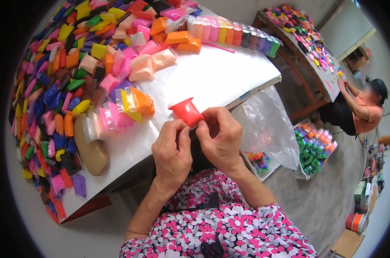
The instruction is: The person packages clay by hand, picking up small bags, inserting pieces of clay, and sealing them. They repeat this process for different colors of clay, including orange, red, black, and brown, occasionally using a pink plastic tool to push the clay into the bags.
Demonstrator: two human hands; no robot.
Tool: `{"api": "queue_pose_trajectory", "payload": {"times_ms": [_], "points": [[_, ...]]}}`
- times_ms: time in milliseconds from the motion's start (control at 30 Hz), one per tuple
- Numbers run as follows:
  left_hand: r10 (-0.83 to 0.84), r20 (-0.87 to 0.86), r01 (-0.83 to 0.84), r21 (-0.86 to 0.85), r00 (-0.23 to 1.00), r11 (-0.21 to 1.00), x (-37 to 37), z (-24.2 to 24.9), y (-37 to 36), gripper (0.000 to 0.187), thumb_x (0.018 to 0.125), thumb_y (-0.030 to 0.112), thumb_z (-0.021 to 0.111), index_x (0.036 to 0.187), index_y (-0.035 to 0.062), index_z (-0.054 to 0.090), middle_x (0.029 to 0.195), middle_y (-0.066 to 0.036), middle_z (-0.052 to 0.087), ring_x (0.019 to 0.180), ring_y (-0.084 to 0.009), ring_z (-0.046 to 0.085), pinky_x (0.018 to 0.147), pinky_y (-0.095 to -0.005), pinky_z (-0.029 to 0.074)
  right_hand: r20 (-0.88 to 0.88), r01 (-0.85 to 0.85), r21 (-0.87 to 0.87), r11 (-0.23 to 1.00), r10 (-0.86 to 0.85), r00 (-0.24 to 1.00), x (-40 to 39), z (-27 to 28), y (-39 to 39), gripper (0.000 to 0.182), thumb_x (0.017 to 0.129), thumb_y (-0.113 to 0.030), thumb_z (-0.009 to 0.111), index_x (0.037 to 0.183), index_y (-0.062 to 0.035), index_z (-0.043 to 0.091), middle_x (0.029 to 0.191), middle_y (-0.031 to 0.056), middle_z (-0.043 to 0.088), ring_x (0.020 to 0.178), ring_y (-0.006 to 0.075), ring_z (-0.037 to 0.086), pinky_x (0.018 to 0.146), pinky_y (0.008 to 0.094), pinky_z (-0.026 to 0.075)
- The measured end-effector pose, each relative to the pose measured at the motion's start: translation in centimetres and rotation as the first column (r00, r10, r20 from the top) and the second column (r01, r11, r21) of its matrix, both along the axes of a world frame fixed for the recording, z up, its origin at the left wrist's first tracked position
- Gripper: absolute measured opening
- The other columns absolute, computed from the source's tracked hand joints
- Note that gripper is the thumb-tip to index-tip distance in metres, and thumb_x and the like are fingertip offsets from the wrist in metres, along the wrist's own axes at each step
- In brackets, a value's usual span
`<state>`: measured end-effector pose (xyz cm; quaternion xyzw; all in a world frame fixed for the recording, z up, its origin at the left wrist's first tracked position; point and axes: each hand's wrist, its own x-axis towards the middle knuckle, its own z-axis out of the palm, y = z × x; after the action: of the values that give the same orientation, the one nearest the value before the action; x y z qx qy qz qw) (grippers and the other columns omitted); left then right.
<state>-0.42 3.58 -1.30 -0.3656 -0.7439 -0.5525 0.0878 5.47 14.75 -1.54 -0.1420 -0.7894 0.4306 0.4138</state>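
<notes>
A small red packet point(187, 112), plump and shiny in clear wrapping, is held up over the table's front edge. My left hand point(173, 148) pinches its lower edge with thumb and fingertips. On the other side, my right hand point(221, 134) grips the packet's right corner the same way. To the left stands a short row of packets, with an orange packet point(142, 102) at its right end and a pink packet point(113, 117) further left. Beside that row lies a smooth tan oblong object point(91, 150).
A large heap of coloured packets point(53, 99) covers the table's left side. A long wrapped row of packets point(231, 33) lies at the back near a pink stick point(218, 47). A clear plastic bag point(270, 124) hangs at the right edge, above filled baskets point(306, 175). A co-worker point(362, 107) sits at another table.
</notes>
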Motion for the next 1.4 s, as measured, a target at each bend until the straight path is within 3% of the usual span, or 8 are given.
{"api": "queue_pose_trajectory", "payload": {"times_ms": [133,233,333,433,533,733,1033,1400], "points": [[0.020,0.089,-0.020,-0.008,0.996,1.000,0.4,0.1,0.1,0.006,0.090,-0.001,0.059,0.095,-0.0018,0.055,0.081,-0.014,0.058,0.068,-0.0300,0.059,0.060,-0.0383,0.047,-0.058,0.148,0.315,0.937,-0.137,0.989,-0.4,-0.6,0.0,0.018,0.076,0.002,0.062,0.093,-0.0004,0.058,0.079,0.0135,0.055,0.063,0.0319,0.058,0.055,0.0392,0.048],[0.028,0.132,-0.030,0.013,0.991,0.999,0.5,0.2,0.1,0.005,0.091,0.000,0.059,0.095,-0.0016,0.055,0.081,-0.014,0.059,0.068,-0.0290,0.059,0.060,-0.0377,0.047,-0.038,0.132,0.337,0.932,-0.127,0.991,-0.3,-1.1,0.4,0.018,0.077,0.001,0.062,0.094,-0.0010,0.058,0.081,0.0137,0.055,0.066,0.0324,0.059,0.056,0.0400,0.048],[0.032,0.071,-0.031,-0.006,0.997,0.999,0.1,-0.3,-0.1,0.006,0.096,0.006,0.057,0.097,0.0003,0.057,0.077,-0.002,0.057,0.057,-0.0057,0.050,0.051,-0.0215,0.041,-0.049,0.101,0.334,0.937,-0.090,0.995,0.1,-0.7,0.5,0.018,0.078,-0.001,0.063,0.094,-0.0013,0.058,0.084,0.0136,0.057,0.069,0.0314,0.060,0.057,0.0397,0.049],[0.020,0.082,-0.021,0.007,0.996,1.000,0.0,-0.4,-0.1,0.006,0.096,0.006,0.057,0.097,0.0004,0.057,0.078,-0.002,0.057,0.058,-0.0051,0.050,0.051,-0.0209,0.041,-0.036,0.087,0.340,0.936,-0.080,0.996,0.5,-0.1,0.1,0.017,0.078,-0.002,0.065,0.093,-0.0013,0.058,0.084,0.0131,0.058,0.070,0.0303,0.061,0.058,0.0388,0.049],[-0.015,0.099,0.016,-0.009,0.995,1.000,-0.1,-0.2,-0.4,0.005,0.095,0.005,0.058,0.098,0.0006,0.057,0.079,-0.004,0.058,0.060,-0.0074,0.052,0.053,-0.0222,0.042,-0.066,0.091,0.416,0.905,-0.070,0.995,0.2,-0.5,0.7,0.015,0.079,-0.002,0.066,0.091,-0.0012,0.058,0.081,0.0121,0.057,0.068,0.0291,0.060,0.057,0.0382,0.049],[0.010,-0.098,-0.031,-0.222,0.995,0.975,0.2,2.0,-1.4,0.014,0.088,0.001,0.062,0.101,-0.0006,0.054,0.085,-0.015,0.054,0.071,-0.0322,0.058,0.060,-0.0406,0.046,-0.055,0.075,0.410,0.909,-0.058,0.997,0.7,-0.4,0.7,0.012,0.079,-0.001,0.066,0.086,-0.0016,0.056,0.075,0.0111,0.054,0.063,0.0284,0.058,0.054,0.0380,0.047],[-0.052,-0.235,-0.001,-0.218,0.971,0.976,-0.7,1.7,-1.3,0.007,0.090,0.004,0.062,0.092,-0.0015,0.058,0.077,-0.014,0.053,0.060,-0.0303,0.051,0.054,-0.0385,0.040,-0.059,0.054,0.424,0.904,-0.033,0.998,1.1,0.0,0.6,0.012,0.078,-0.001,0.066,0.085,-0.0018,0.055,0.074,0.0111,0.053,0.062,0.0290,0.056,0.054,0.0381,0.046],[-0.165,-0.565,0.135,-0.094,0.808,0.986,-2.6,1.8,-1.5,0.019,0.074,0.002,0.070,0.071,0.0044,0.052,0.060,-0.007,0.045,0.051,-0.0242,0.046,0.046,-0.0355,0.035,-0.193,0.117,0.579,0.807,-0.004,0.981,1.8,0.8,1.1,0.015,0.075,-0.001,0.065,0.077,-0.0027,0.051,0.066,0.0085,0.045,0.056,0.0240,0.051,0.048,0.0334,0.043]]}}
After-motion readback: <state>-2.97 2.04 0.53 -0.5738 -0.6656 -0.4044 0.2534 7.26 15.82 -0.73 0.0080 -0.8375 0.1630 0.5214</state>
